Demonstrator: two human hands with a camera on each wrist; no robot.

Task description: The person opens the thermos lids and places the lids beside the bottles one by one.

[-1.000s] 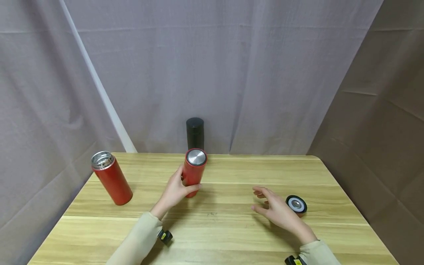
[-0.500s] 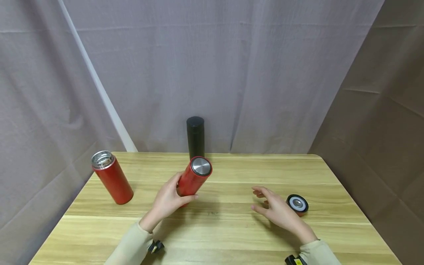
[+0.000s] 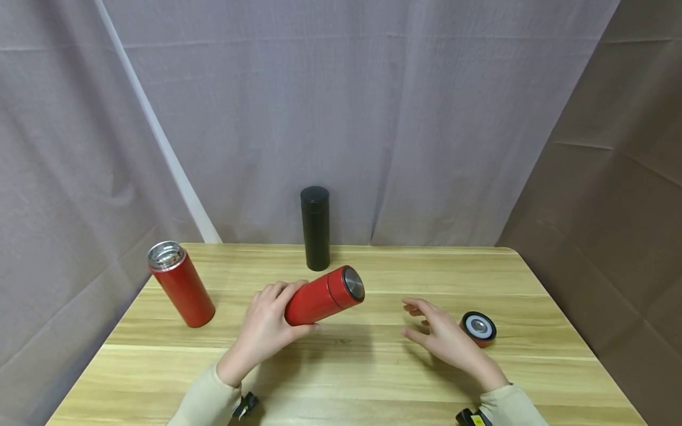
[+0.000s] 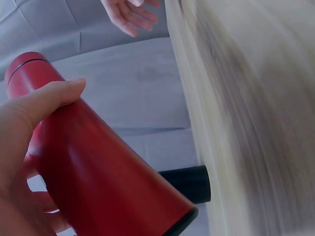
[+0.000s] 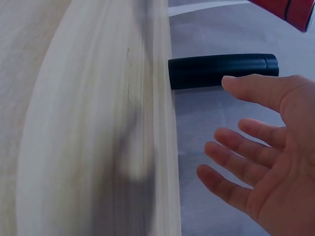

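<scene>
Red bottle [image 3: 322, 299] held tilted; yellow wrist label [image 3: 478, 420].

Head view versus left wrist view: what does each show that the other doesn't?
Head view only: the open red cylindrical bottle, round black-rimmed lid, silver disc on the held red bottle.
Left wrist view only: the black rim at that bottle's opposite end.
Both: the held red bottle, left hand, right hand, black cylindrical bottle and wooden table.

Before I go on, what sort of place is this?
Probably a makeshift filming booth: plain cloth hangs behind and along both sides of the wooden table, and two black wrist devices show in the head view.
</scene>
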